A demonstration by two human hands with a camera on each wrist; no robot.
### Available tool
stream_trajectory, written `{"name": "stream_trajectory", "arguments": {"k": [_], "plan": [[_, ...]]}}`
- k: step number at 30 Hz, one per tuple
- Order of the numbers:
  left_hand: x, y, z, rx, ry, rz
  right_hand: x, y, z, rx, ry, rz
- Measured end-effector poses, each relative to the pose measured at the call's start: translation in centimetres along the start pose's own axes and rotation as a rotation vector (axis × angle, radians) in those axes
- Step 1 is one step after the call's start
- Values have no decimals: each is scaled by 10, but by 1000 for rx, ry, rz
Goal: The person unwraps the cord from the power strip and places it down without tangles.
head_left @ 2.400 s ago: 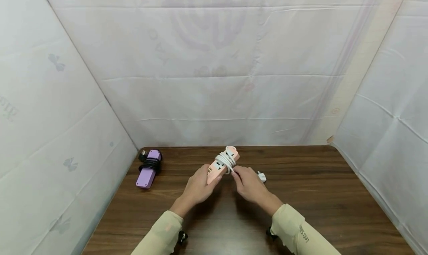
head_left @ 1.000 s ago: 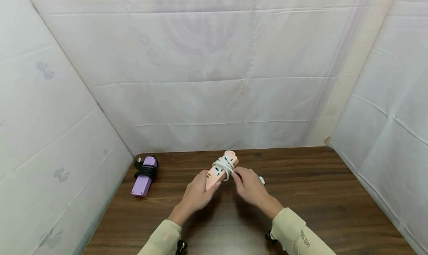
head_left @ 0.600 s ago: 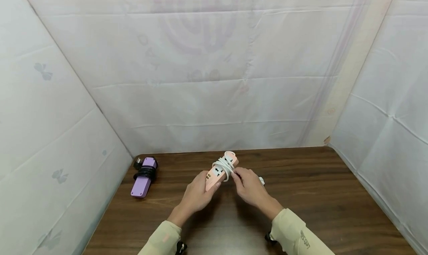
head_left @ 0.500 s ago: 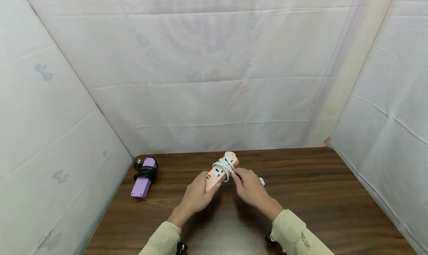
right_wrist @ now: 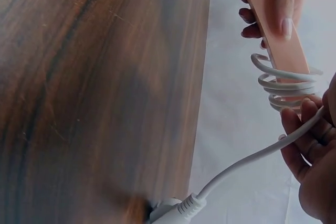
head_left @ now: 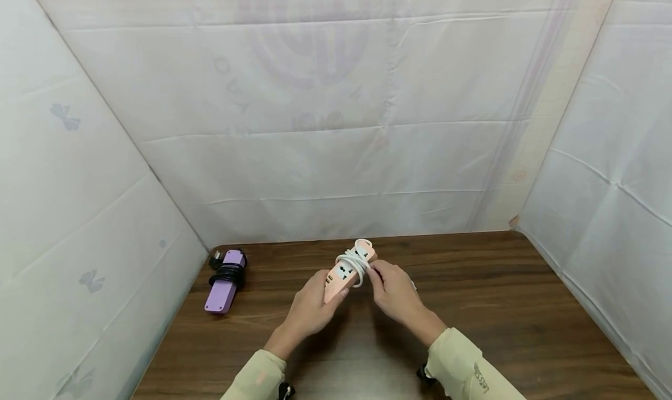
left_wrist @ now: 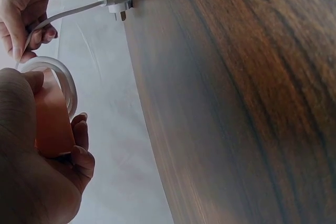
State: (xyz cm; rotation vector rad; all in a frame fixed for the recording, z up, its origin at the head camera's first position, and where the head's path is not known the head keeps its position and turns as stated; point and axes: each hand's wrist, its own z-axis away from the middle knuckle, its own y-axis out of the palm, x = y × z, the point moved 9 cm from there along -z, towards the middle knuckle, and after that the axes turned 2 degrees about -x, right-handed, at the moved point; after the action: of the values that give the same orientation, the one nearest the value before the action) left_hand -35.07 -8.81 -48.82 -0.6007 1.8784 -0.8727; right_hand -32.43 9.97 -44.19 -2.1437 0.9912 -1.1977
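Observation:
A peach-coloured power strip (head_left: 336, 283) is held tilted above the table, its sockets and USB ports facing up in the head view. My left hand (head_left: 308, 308) grips its near end, thumb on one side and fingers on the other. White cord (head_left: 354, 261) is looped several times round the strip's far half. With thumb and fingers my right hand (head_left: 395, 292) pinches the cord beside these loops. From that hand a length of cord runs to a white plug (left_wrist: 118, 2), which touches or hangs close to the tabletop; the hand mostly covers it in the head view.
A purple power strip (head_left: 220, 297) wrapped in black cord (head_left: 227, 274) lies at the back left of the brown wooden table (head_left: 499, 306). White sheeting (head_left: 325, 155) walls the table at the back and on both sides.
The view has tilted slightly since the first frame. Both hands keep their holds on the strip and cord. The right hand has shifted slightly, and the white plug is now nearly hidden behind it.

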Motion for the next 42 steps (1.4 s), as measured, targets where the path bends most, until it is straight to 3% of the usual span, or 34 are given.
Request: {"name": "stream_trajectory", "arguments": {"k": [7, 25, 36, 42], "plan": [[-3, 0, 0, -3, 17, 9, 1, -9, -4, -45, -15, 27], [-6, -1, -1, 26, 52, 16, -14, -27, -16, -122, 79, 16], [-3, 0, 1, 22, 109, -18, -35, -29, -22, -96, 181, -9], [2, -4, -3, 2, 62, 32, -51, -25, -22, -15, 220, 6]]}}
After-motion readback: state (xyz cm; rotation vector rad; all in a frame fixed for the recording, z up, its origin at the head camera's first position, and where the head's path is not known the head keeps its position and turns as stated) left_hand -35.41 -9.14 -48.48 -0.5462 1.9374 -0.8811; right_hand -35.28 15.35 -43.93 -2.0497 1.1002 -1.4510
